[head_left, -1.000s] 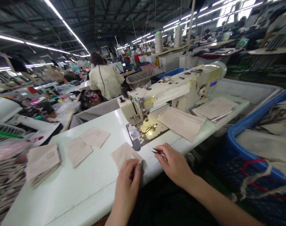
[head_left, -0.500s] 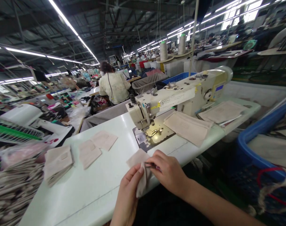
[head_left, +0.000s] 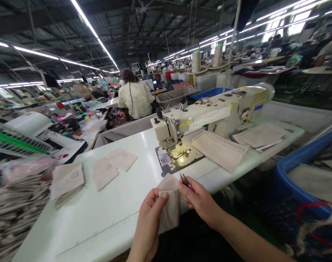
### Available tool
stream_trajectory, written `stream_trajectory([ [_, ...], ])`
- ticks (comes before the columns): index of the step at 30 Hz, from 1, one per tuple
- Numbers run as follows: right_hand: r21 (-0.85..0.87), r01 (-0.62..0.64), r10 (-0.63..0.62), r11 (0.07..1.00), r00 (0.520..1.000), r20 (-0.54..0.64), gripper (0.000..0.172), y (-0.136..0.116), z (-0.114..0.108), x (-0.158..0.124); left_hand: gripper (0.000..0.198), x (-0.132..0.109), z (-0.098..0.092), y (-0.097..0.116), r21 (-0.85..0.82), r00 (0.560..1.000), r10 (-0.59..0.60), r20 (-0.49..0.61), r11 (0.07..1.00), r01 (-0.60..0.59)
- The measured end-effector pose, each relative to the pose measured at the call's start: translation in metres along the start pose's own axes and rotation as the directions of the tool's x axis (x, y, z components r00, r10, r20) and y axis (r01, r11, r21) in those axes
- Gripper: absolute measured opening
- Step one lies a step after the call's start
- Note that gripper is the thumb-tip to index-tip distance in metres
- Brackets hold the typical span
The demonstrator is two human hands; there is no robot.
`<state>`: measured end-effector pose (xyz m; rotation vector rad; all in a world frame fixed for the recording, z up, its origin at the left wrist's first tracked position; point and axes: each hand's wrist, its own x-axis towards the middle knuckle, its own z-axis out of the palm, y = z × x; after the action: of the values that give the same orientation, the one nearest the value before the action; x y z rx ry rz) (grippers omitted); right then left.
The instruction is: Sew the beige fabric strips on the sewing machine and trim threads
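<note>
A beige fabric piece (head_left: pixel 169 214) hangs over the front edge of the table, folded at its top. My left hand (head_left: pixel 152 214) pinches it between thumb and fingers. My right hand (head_left: pixel 200 200) is closed around small thread snips (head_left: pixel 184 179), whose dark pointed blades stick out up and to the left. Its fingertips are close against the fabric's right edge; whether they also grip the cloth I cannot tell. Just beyond both hands stands a white sewing machine (head_left: pixel 204 116), its needle area lit.
Two beige pieces (head_left: pixel 104 171) lie left on the table (head_left: pixel 122 214), beside a small folded stack (head_left: pixel 69 182). More beige panels (head_left: pixel 220 149) rest right of the needle. A large fabric pile (head_left: pixel 10 207) is far left, a blue basket (head_left: pixel 283 167) right. A seated person (head_left: pixel 135 96) works ahead.
The snips have come away from the fabric and now point upward in my right hand. The cloth has been opened out flatter between my hands. The view has shifted slightly.
</note>
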<state>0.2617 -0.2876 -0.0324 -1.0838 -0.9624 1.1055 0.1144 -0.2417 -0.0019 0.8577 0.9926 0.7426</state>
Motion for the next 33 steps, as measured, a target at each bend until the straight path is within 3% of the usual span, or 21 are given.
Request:
stream_trajectory([
  [3,-0.053,0.04,-0.044,0.998,0.996,-0.077,0.034,0.002,-0.002,-0.002,0.037,0.001,-0.001,-0.001,-0.007,0.999,0.021,-0.037,1.0,-0.021],
  [7,-0.278,0.16,-0.202,0.947,0.971,-0.129,0.025,0.0,-0.006,-0.009,0.036,0.002,-0.005,-0.001,-0.034,0.999,-0.004,-0.045,0.999,0.002],
  [12,-0.634,0.302,-0.367,0.712,0.93,0.031,0.013,-0.003,-0.004,-0.016,0.033,0.001,-0.003,0.0,-0.097,0.999,-0.02,-0.026,0.995,0.017],
  [15,-0.724,0.362,-0.455,0.588,0.888,0.074,0.011,-0.001,0.0,-0.015,0.034,0.0,-0.001,0.0,-0.117,0.999,-0.032,-0.011,0.993,0.031],
  [19,-0.779,0.378,-0.514,0.501,0.854,0.084,0.01,0.002,0.004,-0.013,0.035,-0.003,0.002,-0.001,-0.12,0.999,-0.032,0.008,0.992,0.032],
  [23,-0.735,0.387,-0.558,0.556,0.83,0.015,0.011,0.002,0.003,-0.014,0.031,-0.006,0.002,-0.002,-0.119,1.0,-0.026,-0.01,0.993,0.025],
  [27,-0.679,0.315,-0.518,0.663,0.848,-0.113,0.012,0.005,-0.002,-0.016,0.023,-0.005,-0.004,0.0,-0.215,0.999,-0.027,-0.024,0.976,0.022],
  [33,-0.727,0.292,-0.508,0.621,0.857,-0.09,0.012,0.011,-0.002,-0.015,0.023,-0.003,-0.012,0.0,-0.228,0.999,-0.023,-0.026,0.973,0.017],
])
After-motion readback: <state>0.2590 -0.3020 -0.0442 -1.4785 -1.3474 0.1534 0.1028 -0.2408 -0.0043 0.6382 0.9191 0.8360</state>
